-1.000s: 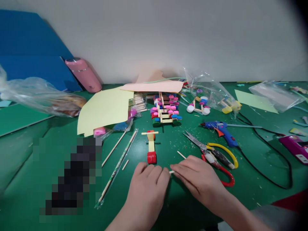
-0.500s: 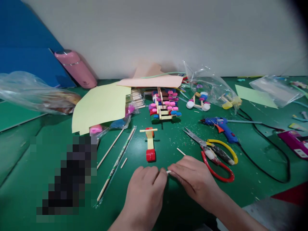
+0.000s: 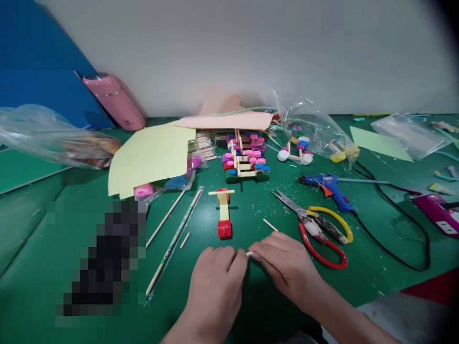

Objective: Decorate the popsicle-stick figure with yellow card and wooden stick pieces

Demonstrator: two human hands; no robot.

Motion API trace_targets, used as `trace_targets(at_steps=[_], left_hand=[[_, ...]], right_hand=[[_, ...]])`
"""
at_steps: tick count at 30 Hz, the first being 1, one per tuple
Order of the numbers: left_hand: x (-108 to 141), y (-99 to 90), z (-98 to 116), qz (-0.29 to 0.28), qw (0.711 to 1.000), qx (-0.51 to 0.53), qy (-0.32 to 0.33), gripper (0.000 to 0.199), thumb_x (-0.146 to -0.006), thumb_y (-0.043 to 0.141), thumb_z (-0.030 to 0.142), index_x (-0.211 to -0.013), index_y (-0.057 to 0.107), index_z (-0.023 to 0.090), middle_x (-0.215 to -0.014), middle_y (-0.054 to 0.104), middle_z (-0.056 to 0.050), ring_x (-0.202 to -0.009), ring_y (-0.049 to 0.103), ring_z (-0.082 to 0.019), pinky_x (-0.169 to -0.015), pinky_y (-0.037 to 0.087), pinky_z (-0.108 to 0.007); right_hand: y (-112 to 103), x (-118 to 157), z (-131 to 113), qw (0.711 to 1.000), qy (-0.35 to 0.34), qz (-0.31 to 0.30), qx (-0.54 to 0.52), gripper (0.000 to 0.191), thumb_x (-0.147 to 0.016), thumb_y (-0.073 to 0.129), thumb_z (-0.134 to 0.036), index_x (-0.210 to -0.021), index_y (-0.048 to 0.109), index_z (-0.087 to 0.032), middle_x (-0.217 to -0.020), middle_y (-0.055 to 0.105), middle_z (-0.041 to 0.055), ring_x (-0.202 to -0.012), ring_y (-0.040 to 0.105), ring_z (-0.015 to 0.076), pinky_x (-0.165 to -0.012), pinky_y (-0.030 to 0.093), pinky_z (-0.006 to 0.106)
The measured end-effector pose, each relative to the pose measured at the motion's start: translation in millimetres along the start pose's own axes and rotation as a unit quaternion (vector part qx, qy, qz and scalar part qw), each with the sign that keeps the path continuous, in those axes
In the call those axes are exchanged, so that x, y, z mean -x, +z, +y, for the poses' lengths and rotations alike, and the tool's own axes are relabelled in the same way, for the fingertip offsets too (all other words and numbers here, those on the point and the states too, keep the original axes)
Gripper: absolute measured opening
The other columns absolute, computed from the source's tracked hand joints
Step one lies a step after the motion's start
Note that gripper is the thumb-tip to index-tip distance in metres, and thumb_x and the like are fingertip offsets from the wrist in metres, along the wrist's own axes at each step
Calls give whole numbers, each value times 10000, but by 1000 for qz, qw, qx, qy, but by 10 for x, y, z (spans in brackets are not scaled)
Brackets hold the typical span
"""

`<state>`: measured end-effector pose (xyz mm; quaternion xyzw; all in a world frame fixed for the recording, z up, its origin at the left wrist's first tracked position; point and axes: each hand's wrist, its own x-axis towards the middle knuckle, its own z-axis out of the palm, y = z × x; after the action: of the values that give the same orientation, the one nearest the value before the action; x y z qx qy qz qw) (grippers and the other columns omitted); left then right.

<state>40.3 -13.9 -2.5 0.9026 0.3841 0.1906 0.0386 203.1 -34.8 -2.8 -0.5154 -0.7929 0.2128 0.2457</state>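
Between my fingertips shows a short pale stick [image 3: 250,253], most of it hidden. My left hand [image 3: 219,282] is closed on its left end, and my right hand [image 3: 285,272] pinches the right end. Just beyond them stands a small model [image 3: 224,212] with a red roll at the front, an orange one behind and a thin stick across its far end. Another short stick [image 3: 270,225] lies beyond my right hand, and a further stick piece [image 3: 185,240] lies left of the model.
Scissors [image 3: 304,217] and a blue glue gun [image 3: 328,186] with a black cord lie at the right. Several colourful models [image 3: 247,160] stand behind. Left are a wrapped chopstick [image 3: 174,243], yellow paper [image 3: 150,157] and a pink bottle [image 3: 116,102]. A blurred dark object [image 3: 103,258] is nearest.
Both hands keep their hold on the short stick, with only a very slight shift. The rest of the table looks the same.
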Motion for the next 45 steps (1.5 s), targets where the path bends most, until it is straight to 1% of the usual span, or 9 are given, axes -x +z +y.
trace_targets(at_steps=[20, 26, 28, 31, 35, 37, 39, 42, 45], left_hand=[[48, 31, -34, -1, 1000, -9, -1, 261, -782, 374, 60, -690, 598, 158, -543, 544, -31, -463, 455, -172, -443, 327, -282], [57, 30, -65, 24, 999, -10, -20, 265, -799, 358, 75, -672, 578, 153, -539, 536, -30, -458, 439, -172, -444, 336, -286], [41, -14, -99, 4, 1000, 11, -15, 260, -801, 354, 81, -674, 570, 154, -546, 536, -30, -460, 436, -169, -445, 340, -283], [5, -121, -165, -70, 995, 71, 15, 249, -796, 352, 80, -665, 547, 161, -578, 548, -28, -487, 457, -163, -457, 352, -277], [-24, -262, -236, -140, 962, 234, 8, 222, -843, 378, 133, -693, 534, 185, -630, 567, 7, -560, 511, -127, -540, 405, -241], [-22, -302, -261, -102, 947, 297, -59, 190, -853, 404, 152, -740, 551, 195, -657, 589, 19, -593, 544, -108, -564, 423, -207], [-8, -315, -283, -32, 940, 315, -131, 151, -844, 437, 162, -785, 571, 200, -695, 616, 18, -611, 568, -102, -556, 433, -187], [26, -281, -329, 42, 938, 295, -180, 120, -832, 472, 175, -838, 587, 209, -747, 636, 14, -644, 587, -107, -572, 446, -189], [50, -181, -415, 57, 954, 235, -179, 114, -828, 479, 185, -848, 591, 192, -749, 612, -6, -675, 575, -129, -619, 450, -233]], right_hand=[[126, -11, -24, 999, 8, 27, 22, 261, -900, 368, -220, -870, 623, -178, -703, 628, 36, -649, 533, 144, -616, 389, 259], [192, -59, -44, 998, 13, 49, 30, 285, -897, 366, -206, -776, 622, -175, -695, 624, 46, -627, 524, 145, -602, 388, 261], [147, -83, -56, 999, 17, 29, 17, 283, -900, 366, -215, -769, 614, -182, -708, 627, 40, -646, 529, 143, -615, 389, 260], [-10, -116, -73, 999, 5, -49, 6, 270, -904, 367, -233, -791, 609, -194, -685, 622, 16, -643, 523, 136, -617, 383, 258], [-237, -113, -82, 986, -31, -136, -86, 293, -905, 379, -273, -769, 629, -202, -632, 612, -5, -625, 532, 118, -602, 390, 239], [-273, -97, -69, 964, -7, -148, -221, 291, -893, 403, -320, -790, 648, -201, -607, 618, -11, -596, 551, 102, -567, 409, 209], [-243, -86, -40, 936, 68, -114, -326, 286, -873, 433, -357, -815, 658, -189, -585, 623, -11, -555, 556, 92, -521, 420, 189], [-140, -95, 16, 914, 193, -44, -354, 284, -864, 446, -359, -831, 656, -171, -606, 639, 5, -536, 541, 94, -506, 433, 197], [-70, -116, 49, 903, 228, -44, -362, 273, -865, 444, -351, -880, 640, -162, -675, 666, 26, -556, 541, 99, -533, 444, 216]])
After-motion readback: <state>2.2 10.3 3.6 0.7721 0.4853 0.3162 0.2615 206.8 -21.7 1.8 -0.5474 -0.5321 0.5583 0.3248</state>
